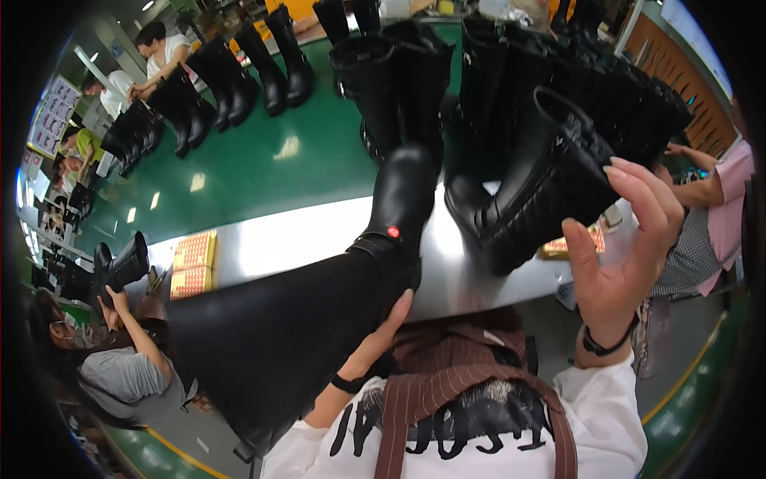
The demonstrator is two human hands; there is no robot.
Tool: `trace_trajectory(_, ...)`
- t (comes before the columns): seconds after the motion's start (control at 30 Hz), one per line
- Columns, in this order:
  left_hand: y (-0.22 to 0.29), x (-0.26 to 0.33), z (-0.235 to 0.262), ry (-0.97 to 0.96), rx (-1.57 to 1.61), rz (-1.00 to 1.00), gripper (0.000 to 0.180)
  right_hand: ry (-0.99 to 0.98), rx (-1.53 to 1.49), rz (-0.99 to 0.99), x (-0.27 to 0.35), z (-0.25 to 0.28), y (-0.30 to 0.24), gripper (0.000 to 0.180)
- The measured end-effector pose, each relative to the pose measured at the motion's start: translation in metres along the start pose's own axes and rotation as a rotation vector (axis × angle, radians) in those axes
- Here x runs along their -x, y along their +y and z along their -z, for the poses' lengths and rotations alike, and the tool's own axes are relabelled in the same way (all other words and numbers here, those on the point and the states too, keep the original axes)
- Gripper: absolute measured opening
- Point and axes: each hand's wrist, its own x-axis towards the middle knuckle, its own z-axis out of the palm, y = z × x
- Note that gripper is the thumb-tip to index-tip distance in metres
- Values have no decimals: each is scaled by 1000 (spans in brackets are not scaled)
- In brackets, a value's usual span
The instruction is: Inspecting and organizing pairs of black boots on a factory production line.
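Observation:
My left hand point(375, 339) grips a tall black boot point(319, 311) from below, near its heel. The boot lies tilted, its toe pointing up toward the belt and its shaft coming down toward my chest; a small red dot sits on its ankle. My right hand point(626, 247) is raised with the fingers spread, its palm facing me, and it holds nothing. Its fingertips are right beside the cuff of another black boot point(535, 184) that stands tilted on the steel table edge point(287, 239).
A green conveyor belt point(263, 160) carries several black boots in rows. Two orange boxes point(194, 262) lie on the steel edge at the left. A seated person point(112, 351) at the left holds a boot; another person point(718, 207) sits at the right.

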Motion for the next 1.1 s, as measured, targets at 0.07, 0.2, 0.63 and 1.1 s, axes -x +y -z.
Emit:
trace_trajectory(0.07,-6,-11,-6,61,81,24,42,-222,71,-25,-5,10,11,51)
trace_trajectory(0.2,-12,-31,-12,-55,-186,120,58,-489,-22,-83,-14,14,22,68)
trace_trajectory(0.63,17,-34,-58,-286,-409,-221,88,-954,-340,-37,-67,23,23,61)
trace_trajectory(1.1,-49,-105,19,-127,387,199,25,-361,-581,-811,-109,27,108,41)
